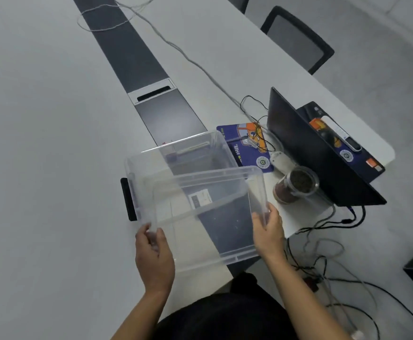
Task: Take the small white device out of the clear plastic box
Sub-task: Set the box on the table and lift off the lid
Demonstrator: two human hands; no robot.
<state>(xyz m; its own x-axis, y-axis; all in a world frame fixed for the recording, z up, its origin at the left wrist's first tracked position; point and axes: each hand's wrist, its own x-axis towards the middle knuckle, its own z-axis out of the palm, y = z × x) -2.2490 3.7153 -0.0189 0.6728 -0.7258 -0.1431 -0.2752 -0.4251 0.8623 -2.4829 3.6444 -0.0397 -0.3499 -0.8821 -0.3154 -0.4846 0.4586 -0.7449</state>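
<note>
Here, both hands, left [154,256] and right [268,231], grip a clear lid [208,217] above the clear box [181,155] on the white bench [41,143]; the device can't be made out. Beyond the box: mousepad [244,146], laptop [306,148], chair [298,38].

The light is soft and even, and the white tabletop [41,143] looks bright but a bit grey. Shadows are faint. The whole picture is a little blurry, so small print cannot be read. The clear plastic box [200,192] between the hands shows pale shine on its walls. Far from the hands, straight lines bend near the picture's edges.
</note>
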